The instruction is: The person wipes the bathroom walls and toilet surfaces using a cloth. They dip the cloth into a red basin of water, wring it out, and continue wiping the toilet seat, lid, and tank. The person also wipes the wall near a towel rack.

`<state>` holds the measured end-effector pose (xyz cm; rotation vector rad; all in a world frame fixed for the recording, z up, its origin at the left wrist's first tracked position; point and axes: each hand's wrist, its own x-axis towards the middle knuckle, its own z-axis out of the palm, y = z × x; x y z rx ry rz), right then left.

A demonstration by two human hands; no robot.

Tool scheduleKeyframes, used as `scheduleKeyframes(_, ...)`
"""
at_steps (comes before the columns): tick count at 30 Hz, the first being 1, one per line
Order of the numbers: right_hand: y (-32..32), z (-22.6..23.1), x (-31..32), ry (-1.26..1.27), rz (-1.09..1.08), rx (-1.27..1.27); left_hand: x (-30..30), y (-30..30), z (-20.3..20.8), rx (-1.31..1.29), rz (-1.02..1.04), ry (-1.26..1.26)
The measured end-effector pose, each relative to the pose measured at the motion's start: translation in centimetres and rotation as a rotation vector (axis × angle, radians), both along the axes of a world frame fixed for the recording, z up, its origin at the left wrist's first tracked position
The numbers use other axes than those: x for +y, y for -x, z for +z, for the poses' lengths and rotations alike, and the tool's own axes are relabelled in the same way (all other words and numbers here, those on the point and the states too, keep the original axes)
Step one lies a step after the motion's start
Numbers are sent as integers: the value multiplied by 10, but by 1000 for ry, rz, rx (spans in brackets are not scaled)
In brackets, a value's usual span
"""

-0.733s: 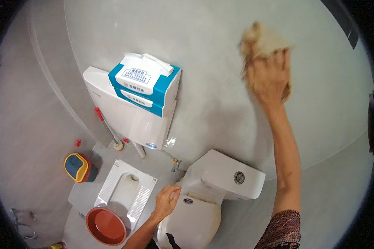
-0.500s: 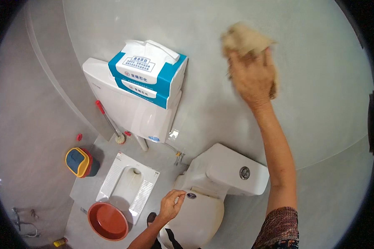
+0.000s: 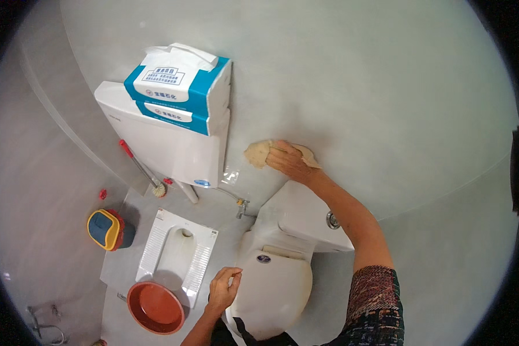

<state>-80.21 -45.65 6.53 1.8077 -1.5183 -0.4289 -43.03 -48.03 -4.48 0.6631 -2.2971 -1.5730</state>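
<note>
My right hand (image 3: 291,164) presses a beige cloth (image 3: 258,154) flat against the grey wall, just above the toilet's cistern (image 3: 297,213). Part of the cloth shows on either side of the fingers. Lower down, my left hand (image 3: 223,289) hovers beside the closed toilet lid (image 3: 277,291). It holds nothing; its fingers are loosely bent, with the thumb apart from them.
Left of the cloth, a white wall-mounted tank (image 3: 167,147) bears two stacked tissue packs (image 3: 181,86). Beneath are a squat toilet (image 3: 179,248), a reddish-brown basin (image 3: 155,305), a small bin (image 3: 105,229) and a red-handled brush (image 3: 141,167). A valve (image 3: 242,206) and hose sit by the cistern.
My right hand has brought the cloth down and leftward along the wall, from high up to just above the cistern. My left hand has shifted slightly left. The view has shifted a little.
</note>
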Motion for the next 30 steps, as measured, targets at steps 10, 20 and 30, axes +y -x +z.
scheduleKeyframes(10, 42, 92, 145, 641, -337, 136, 42, 21, 16, -28, -187, 34)
scheduleKeyframes(20, 51, 108, 314, 837, -908, 145, 77, 17, 9, -51, -339, 39)
scheduleKeyframes(30, 25, 41, 108, 384, -670, -548, 54, -9, -19, -118, -296, 61)
